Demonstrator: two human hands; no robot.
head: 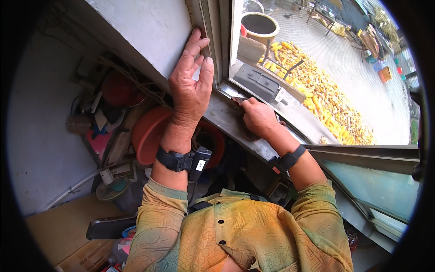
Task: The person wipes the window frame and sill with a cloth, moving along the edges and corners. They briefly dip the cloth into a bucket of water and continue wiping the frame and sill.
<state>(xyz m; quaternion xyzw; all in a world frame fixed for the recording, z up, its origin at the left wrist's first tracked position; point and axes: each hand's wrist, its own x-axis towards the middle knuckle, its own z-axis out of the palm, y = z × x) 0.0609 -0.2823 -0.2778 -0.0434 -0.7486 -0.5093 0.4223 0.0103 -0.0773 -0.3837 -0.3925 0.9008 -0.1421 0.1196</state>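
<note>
My left hand [192, 74] rests, fingers apart, against the white wall edge beside the window frame [222, 44]; it holds nothing. Lower right of it, my right hand [260, 115] is closed around a small tool with a dark, rusty-looking blade [239, 100]. The blade points left, at the corner where the window track [231, 91] meets the grey sill [221, 108]. The tool's handle is hidden in my fist, so its exact kind cannot be told. A dark reddish-brown object, partly hidden, lies on the sill under my right hand.
Below the sill stand a reddish plastic basin [149, 136] and a red rounded object [122, 88] among clutter. An opened window sash [373, 187] stands at the right. Through the screen, corn cobs [326, 98], a large pot [260, 27] and a dark box-shaped object [256, 81] show outside.
</note>
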